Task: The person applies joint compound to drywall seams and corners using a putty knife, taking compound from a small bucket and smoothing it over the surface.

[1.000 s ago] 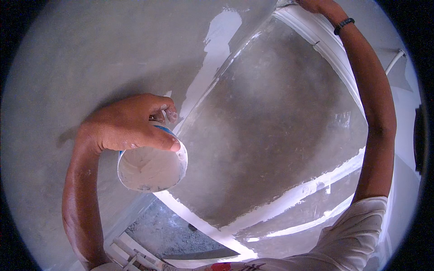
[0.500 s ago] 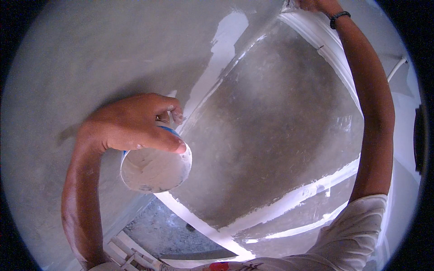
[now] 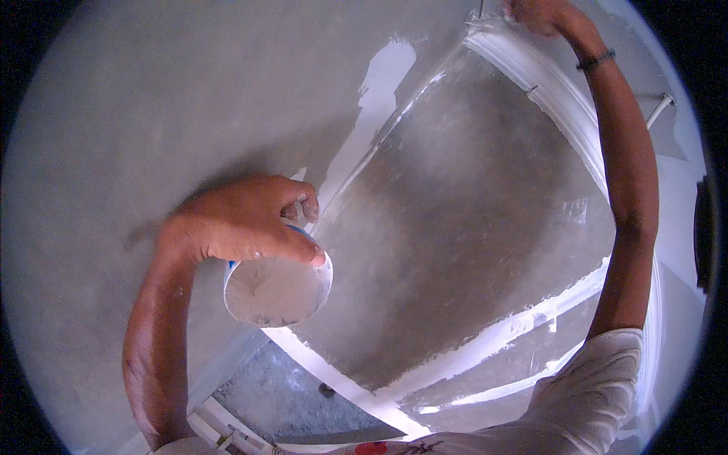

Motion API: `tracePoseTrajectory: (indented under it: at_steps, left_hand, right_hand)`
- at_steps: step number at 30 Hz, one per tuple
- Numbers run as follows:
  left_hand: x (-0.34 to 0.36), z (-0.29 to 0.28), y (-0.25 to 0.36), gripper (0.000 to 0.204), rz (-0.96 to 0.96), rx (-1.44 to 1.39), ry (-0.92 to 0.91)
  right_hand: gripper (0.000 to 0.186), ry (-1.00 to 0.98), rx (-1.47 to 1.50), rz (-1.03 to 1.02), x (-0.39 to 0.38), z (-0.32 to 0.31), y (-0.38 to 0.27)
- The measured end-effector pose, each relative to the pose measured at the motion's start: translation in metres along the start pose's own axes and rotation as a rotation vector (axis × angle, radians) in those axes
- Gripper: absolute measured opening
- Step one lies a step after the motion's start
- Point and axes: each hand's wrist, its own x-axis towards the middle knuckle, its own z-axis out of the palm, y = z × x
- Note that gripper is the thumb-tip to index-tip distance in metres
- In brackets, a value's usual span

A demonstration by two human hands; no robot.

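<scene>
My left hand is closed over the rim of a round white tub with a blue outer side. The thumb lies on the rim and the fingers curl behind it. Pale, smooth paste fills the part of the tub that shows. White smears mark my fingertips. High at the upper right, my right hand is raised beside the end of a white cornice moulding. Its fingers are blurred and partly cut off by the picture's upper edge, so whether they hold anything is hidden.
A white paste patch marks the grey wall. White strips edge the brownish-grey panel. Pale slats show low on the left, and a thin white pipe sticks out at the right.
My right hand has shifted slightly right and away from the moulding's corner. My left hand and the tub sit a little farther right and lower in the picture, and the view has shifted slightly.
</scene>
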Motion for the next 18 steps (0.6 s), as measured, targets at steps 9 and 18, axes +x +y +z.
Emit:
tracePoseTrajectory:
  at_steps: [9, 18]
  left_hand:
    - [-0.001, 0.0, 0.002, 0.056, -0.034, 0.052, 0.003]
    - [-0.002, -0.002, 0.007, 0.055, -0.053, -0.001, -0.02]
  right_hand:
    - [0.039, 0.25, 0.284, -0.018, -0.077, 0.137, 0.047]
    - [0.038, 0.357, 0.346, 0.123, -0.088, 0.185, 0.054]
